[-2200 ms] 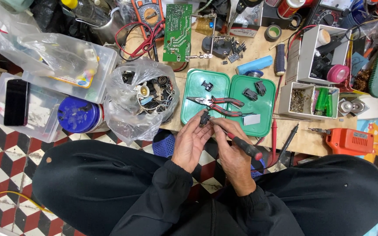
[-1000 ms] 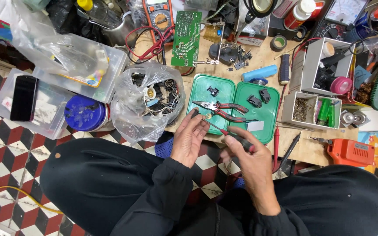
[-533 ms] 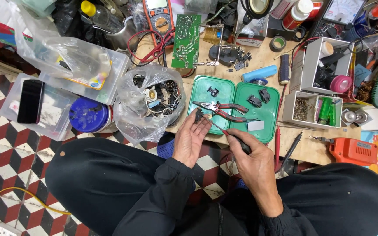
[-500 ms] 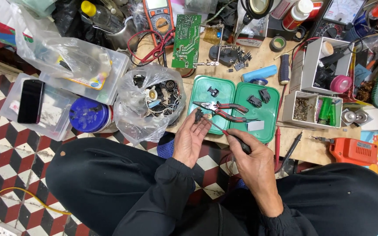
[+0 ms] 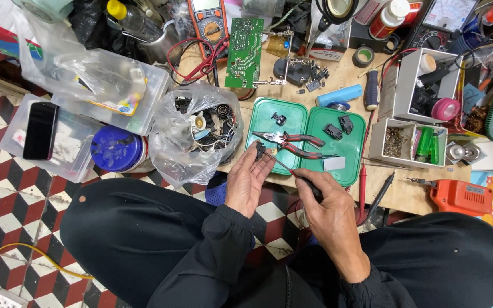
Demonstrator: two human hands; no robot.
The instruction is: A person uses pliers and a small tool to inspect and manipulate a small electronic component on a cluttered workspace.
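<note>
My left hand (image 5: pixel 248 179) pinches a small black part (image 5: pixel 259 149) at its fingertips, just over the near edge of the green tray (image 5: pixel 272 118). My right hand (image 5: pixel 325 208) grips a thin tool with a black handle (image 5: pixel 309 186). Its metal shaft slants up and to the left, and its tip reaches the black part. Red-handled pliers (image 5: pixel 292 142) lie across the two halves of the green tray, beside several small black parts (image 5: pixel 333 131).
A clear bag of mixed parts (image 5: pixel 195 131) sits left of the tray, a green circuit board (image 5: pixel 244 52) in a clamp stand behind it. A phone (image 5: pixel 40 130) rests on a plastic box. An orange drill (image 5: pixel 460 197) and white compartment boxes (image 5: pixel 415 140) stand right.
My right hand has drawn back toward my lap and swung the tool's tip up to the black part. The left hand stays at the tray's edge.
</note>
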